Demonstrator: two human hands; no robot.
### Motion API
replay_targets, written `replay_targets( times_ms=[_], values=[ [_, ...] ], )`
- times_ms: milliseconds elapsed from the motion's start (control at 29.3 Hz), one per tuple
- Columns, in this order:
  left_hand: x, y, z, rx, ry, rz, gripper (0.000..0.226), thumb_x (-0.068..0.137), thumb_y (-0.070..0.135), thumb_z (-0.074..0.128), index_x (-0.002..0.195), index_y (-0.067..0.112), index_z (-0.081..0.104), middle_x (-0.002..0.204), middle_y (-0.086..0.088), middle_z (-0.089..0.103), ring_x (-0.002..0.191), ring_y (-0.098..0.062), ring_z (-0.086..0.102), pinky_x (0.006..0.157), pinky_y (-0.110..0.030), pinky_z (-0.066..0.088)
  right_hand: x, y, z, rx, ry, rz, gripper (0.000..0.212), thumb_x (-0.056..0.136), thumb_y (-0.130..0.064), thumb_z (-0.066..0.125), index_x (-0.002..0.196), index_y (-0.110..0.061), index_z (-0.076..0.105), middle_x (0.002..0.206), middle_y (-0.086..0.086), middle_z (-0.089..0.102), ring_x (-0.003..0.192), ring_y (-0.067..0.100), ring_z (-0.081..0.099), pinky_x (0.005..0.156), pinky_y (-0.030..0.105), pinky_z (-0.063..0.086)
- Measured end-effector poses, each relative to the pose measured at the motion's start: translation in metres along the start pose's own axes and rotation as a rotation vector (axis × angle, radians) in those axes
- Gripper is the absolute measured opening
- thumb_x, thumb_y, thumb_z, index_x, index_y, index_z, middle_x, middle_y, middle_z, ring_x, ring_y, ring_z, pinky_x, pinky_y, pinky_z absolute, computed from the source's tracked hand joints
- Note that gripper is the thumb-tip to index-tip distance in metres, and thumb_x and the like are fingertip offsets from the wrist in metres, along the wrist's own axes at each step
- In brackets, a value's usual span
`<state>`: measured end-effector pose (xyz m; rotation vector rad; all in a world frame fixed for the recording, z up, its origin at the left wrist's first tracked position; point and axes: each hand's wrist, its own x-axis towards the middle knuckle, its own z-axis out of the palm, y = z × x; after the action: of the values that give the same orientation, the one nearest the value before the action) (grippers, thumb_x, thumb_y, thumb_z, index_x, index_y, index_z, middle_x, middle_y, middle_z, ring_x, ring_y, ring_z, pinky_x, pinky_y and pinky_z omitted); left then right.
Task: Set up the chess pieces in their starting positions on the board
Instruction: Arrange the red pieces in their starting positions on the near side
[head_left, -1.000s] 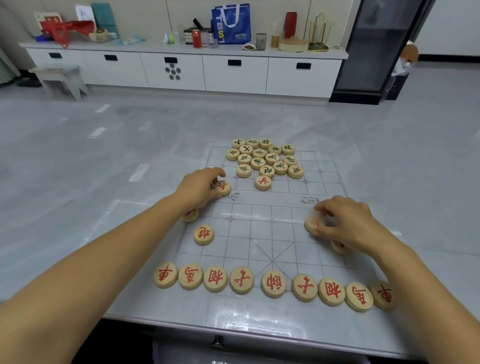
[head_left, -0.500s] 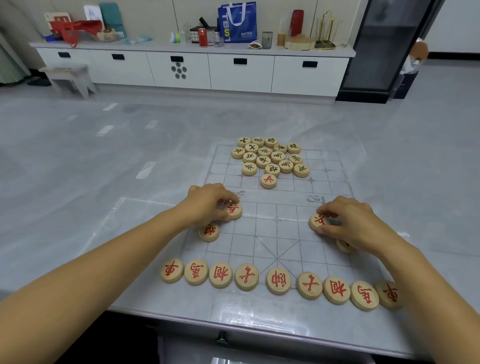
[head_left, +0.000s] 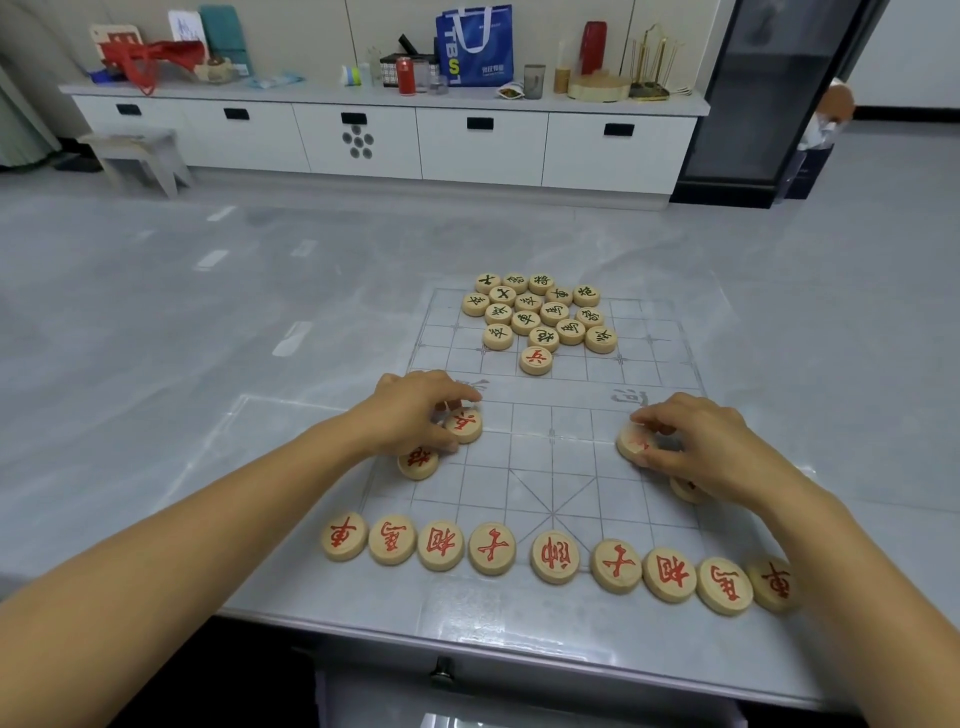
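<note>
A pale gridded chess board (head_left: 550, 447) lies on the grey table. Round wooden pieces with red characters stand in a row (head_left: 555, 556) along the board's near edge. My left hand (head_left: 410, 410) pinches a red soldier piece (head_left: 464, 425) on the board's left side, with a red cannon piece (head_left: 418, 461) just below it. My right hand (head_left: 696, 441) grips another red piece (head_left: 635, 441) on the right side and partly covers a further piece (head_left: 685, 488). One lone red soldier (head_left: 536, 359) sits below a cluster of black-character pieces (head_left: 540, 312) at the far end.
The table's near edge (head_left: 467, 644) runs just below the red row. Behind the table stands a long white cabinet (head_left: 395, 135) with bags, cans and cups on top. A small stool (head_left: 140, 156) stands at the left and a dark door (head_left: 769, 93) at the right.
My left hand has drawn a red soldier from the river line back toward me, to the row above the cannon. My right hand has stayed on its piece, shifting it slightly.
</note>
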<state>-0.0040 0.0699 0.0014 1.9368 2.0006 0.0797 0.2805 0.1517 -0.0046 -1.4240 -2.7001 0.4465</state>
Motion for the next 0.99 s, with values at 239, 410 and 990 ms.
replay_targets(
  times_ms=[239, 410, 990],
  values=[
    [-0.002, 0.001, 0.002, -0.055, 0.026, -0.032, 0.047, 0.079, 0.031, 0.070, 0.122, 0.025, 0.053, 0.123, 0.004, 0.054, 0.106, -0.013, 0.052, 0.101, -0.039, 0.037, 0.002, 0.000, 0.002, 0.008, 0.038, 0.041, 0.046, 0.079, -0.047, 0.064, 0.118, -0.025, 0.054, 0.111, -0.005, 0.057, 0.103, 0.014, 0.051, 0.093, 0.033, 0.036],
    [-0.001, 0.003, 0.002, -0.048, 0.031, -0.032, 0.044, 0.080, 0.030, 0.068, 0.120, 0.024, 0.054, 0.121, 0.003, 0.054, 0.104, -0.014, 0.051, 0.099, -0.037, 0.039, 0.003, 0.001, 0.005, -0.023, 0.069, 0.049, 0.038, 0.079, -0.050, 0.063, 0.106, -0.025, 0.057, 0.102, -0.005, 0.057, 0.097, 0.015, 0.051, 0.086, 0.032, 0.033],
    [0.000, 0.007, 0.001, -0.081, 0.042, -0.050, 0.045, 0.078, 0.030, 0.071, 0.119, 0.021, 0.056, 0.118, 0.000, 0.054, 0.104, -0.016, 0.052, 0.098, -0.039, 0.041, 0.009, 0.005, 0.012, -0.087, 0.119, 0.070, 0.041, 0.076, -0.060, 0.059, 0.096, -0.025, 0.053, 0.091, -0.007, 0.052, 0.087, 0.013, 0.044, 0.079, 0.030, 0.028]
  ],
)
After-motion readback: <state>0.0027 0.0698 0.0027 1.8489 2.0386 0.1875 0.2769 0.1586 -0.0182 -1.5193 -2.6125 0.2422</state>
